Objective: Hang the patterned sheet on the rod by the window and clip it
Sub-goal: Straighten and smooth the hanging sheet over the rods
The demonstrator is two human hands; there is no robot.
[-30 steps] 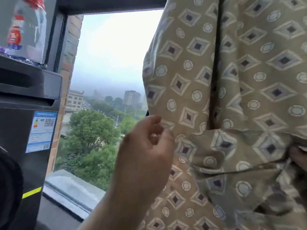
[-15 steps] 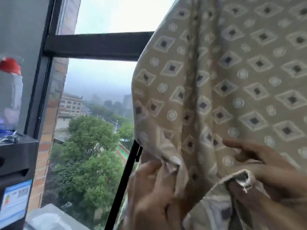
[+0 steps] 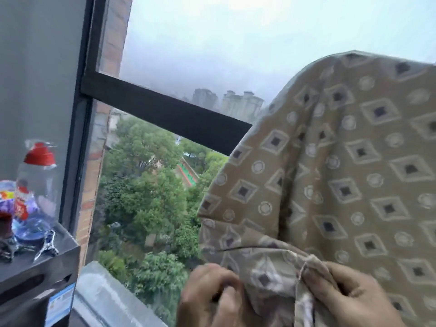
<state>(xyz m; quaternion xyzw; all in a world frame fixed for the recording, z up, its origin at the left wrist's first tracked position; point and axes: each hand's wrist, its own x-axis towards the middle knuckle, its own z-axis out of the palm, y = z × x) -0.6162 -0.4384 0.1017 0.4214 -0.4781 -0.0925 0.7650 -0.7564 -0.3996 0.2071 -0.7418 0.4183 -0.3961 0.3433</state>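
The patterned sheet, tan with grey diamonds and circles, hangs in front of the window on the right; its top curves over something hidden, and no rod shows. At the bottom of the view my left hand grips the sheet's lower folded edge, fingers curled into the cloth. Close to its right, my right hand pinches the same bunched hem. Two metal clips lie on the dark appliance top at the left, far from both hands.
A clear bottle with a red cap stands on the dark appliance at the left. A black window frame bar crosses behind the sheet. The grey sill runs below, with trees and buildings outside.
The view has tilted up and to the left. Both hands have come together on the sheet's lower edge; a second ago the left hand was open and apart from the cloth.
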